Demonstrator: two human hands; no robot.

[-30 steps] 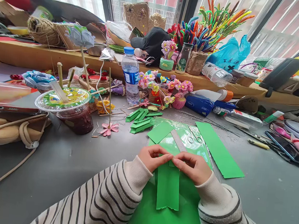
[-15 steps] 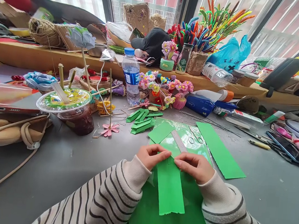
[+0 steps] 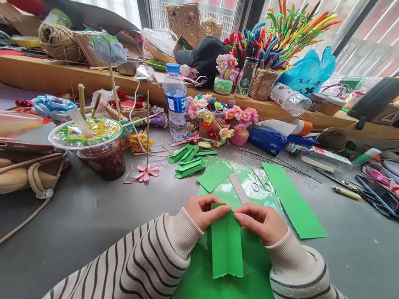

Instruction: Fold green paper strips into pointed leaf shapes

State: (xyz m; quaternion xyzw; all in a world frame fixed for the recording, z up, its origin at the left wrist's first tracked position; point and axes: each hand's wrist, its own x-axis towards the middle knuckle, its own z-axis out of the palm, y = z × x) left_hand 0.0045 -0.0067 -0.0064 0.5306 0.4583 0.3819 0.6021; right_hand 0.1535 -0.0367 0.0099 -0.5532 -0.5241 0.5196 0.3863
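Note:
Both hands pinch the top end of a green paper strip (image 3: 226, 248), which has a lengthwise crease and a ragged lower edge. My left hand (image 3: 204, 210) is closed on its upper left corner, and my right hand (image 3: 261, 222) on the upper right one. Beneath the strip lies a large green sheet (image 3: 209, 293) under clear plastic. Just beyond my fingers are a grey ruler (image 3: 239, 188), small scissors (image 3: 261, 182) and a short green piece (image 3: 215, 176). A longer green strip (image 3: 295, 205) lies to the right.
Folded green pieces (image 3: 189, 167) and a pink paper flower (image 3: 147, 173) lie beyond my left hand. A drink cup (image 3: 103, 160) stands at the left, a water bottle (image 3: 176, 104) farther back. Phone (image 3: 384, 196) and pen (image 3: 346, 193) are at the right. Crafts crowd the wooden ledge (image 3: 135, 87).
The held strip has risen slightly, its lower end is higher, and its lengthwise crease shows more clearly. Both hands have shifted a little to the right.

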